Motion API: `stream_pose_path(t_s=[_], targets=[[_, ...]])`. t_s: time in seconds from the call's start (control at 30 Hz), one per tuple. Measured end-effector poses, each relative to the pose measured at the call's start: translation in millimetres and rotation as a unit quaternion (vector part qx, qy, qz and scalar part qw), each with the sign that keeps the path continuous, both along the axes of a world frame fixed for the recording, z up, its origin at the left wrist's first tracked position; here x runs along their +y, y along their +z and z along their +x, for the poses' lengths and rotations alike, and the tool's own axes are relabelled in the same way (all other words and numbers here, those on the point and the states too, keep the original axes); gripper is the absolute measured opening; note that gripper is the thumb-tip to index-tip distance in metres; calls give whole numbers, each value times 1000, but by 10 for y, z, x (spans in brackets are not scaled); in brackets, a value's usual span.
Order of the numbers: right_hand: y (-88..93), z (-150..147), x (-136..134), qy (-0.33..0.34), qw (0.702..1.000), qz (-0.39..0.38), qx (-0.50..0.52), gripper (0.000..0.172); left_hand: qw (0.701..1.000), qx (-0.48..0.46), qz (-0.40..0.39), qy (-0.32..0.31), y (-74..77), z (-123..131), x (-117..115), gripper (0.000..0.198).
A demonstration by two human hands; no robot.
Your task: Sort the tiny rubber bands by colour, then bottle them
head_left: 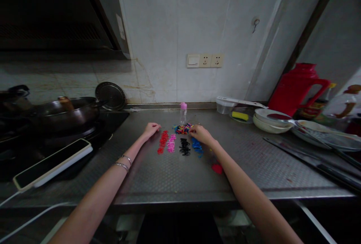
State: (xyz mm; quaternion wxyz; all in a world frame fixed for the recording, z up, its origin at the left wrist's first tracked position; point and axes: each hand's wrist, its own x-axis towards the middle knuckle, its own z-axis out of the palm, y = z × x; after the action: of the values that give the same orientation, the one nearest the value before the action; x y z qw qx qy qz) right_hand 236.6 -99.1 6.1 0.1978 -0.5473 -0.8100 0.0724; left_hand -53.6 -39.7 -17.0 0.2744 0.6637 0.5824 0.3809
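A mixed heap of small coloured bands, seemingly rubber bands [182, 128], lies on the metal counter. My right hand [201, 134] is at its right edge, fingers pinched; anything between the fingertips is too small to make out. In front of the heap are separate piles of red bands [163, 142], pink bands [171, 143], black bands [185, 147] and blue bands [197, 147], the last partly under my right hand. My left hand [152, 128] rests left of the red pile, fingers curled together, their contents hidden. Behind the heap stands a small clear bottle [183, 114] with a pink cap.
A red object [217, 168] lies beside my right forearm. To the right are a yellow sponge [240, 116], stacked bowls [270, 120], a long dark utensil [304, 160] and a red thermos [296, 87]. At left, a phone [53, 163] lies near the stove and pan [67, 114].
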Motion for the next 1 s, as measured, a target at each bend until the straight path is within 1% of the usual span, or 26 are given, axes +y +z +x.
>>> stream_pose_path(t_s=[0.17, 0.3, 0.63, 0.83, 1.0], targets=[[-10, -83, 12, 26, 1000, -4, -2, 24, 999, 8, 28, 15, -16, 13, -26, 29], [-5, -141, 40, 41, 999, 3, -23, 26, 999, 18, 40, 22, -47, 6, -7, 28], [24, -239, 106, -9, 998, -12, -66, 20, 999, 12, 44, 24, -46, -10, -2, 27], [56, -272, 128, -9, 997, -6, -75, 18, 999, 11, 45, 27, -51, -7, -3, 25], [119, -286, 125, -11, 998, 9, -58, 18, 998, -3, 45, 33, -51, -6, -14, 25]])
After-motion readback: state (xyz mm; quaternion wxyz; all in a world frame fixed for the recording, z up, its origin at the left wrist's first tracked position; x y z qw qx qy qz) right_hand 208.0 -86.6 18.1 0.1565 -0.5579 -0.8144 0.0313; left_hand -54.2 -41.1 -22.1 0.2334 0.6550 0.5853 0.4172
